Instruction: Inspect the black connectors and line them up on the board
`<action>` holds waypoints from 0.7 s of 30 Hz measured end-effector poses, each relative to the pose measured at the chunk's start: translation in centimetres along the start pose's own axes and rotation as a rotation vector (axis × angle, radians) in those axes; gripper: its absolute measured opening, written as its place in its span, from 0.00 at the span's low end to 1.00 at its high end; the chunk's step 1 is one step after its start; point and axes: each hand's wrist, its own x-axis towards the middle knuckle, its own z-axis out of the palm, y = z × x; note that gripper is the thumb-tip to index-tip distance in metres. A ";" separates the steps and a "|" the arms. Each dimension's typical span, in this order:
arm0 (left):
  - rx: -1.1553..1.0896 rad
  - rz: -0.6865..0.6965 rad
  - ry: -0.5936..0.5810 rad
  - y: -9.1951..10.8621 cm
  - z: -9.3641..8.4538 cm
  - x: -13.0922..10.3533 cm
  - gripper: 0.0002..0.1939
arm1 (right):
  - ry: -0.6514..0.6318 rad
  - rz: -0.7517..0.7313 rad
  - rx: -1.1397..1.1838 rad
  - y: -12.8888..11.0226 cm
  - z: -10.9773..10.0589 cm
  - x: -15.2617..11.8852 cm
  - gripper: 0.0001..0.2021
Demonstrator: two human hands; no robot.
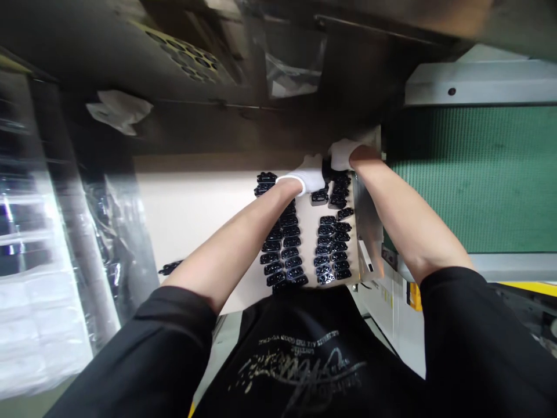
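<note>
My left hand (311,173), in a white glove, reaches over the far part of the rows with its fingers curled. Just right of it is my right hand (343,154), also white-gloved and closed, near the table's far right corner. A dark black part (326,169) shows between the two hands and touches both; its shape is mostly hidden. Below them, small glossy black moulded parts (290,241) lie in double rows on the pale table top (195,203). A second group of black parts (324,249) stands nearer the right edge. Fingertips are hard to see.
A green conveyor belt (474,180) runs at the right, beyond a metal edge. Clear plastic-wrapped stacks (39,325) stand at the left. A dark metal panel (209,125) overhangs the far side, with a crumpled white cloth (119,110). One black part (170,267) lies apart at left.
</note>
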 end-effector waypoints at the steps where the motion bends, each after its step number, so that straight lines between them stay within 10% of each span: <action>1: -0.024 -0.013 0.006 0.2 0.5 -0.3 0.35 | -0.013 0.059 0.023 -0.2 0.3 -0.5 0.22; 11: -0.385 -0.057 0.167 -0.3 3.8 -2.0 0.42 | -0.115 0.186 0.112 -1.5 -0.2 -5.5 0.09; 15: -0.583 -0.120 0.361 -0.5 5.7 -3.0 0.40 | 0.141 0.265 0.417 -0.7 1.0 -8.6 0.20; 21: -0.783 -0.117 0.574 0.6 11.3 -4.7 0.36 | 0.515 0.393 0.873 0.6 9.1 -13.4 0.37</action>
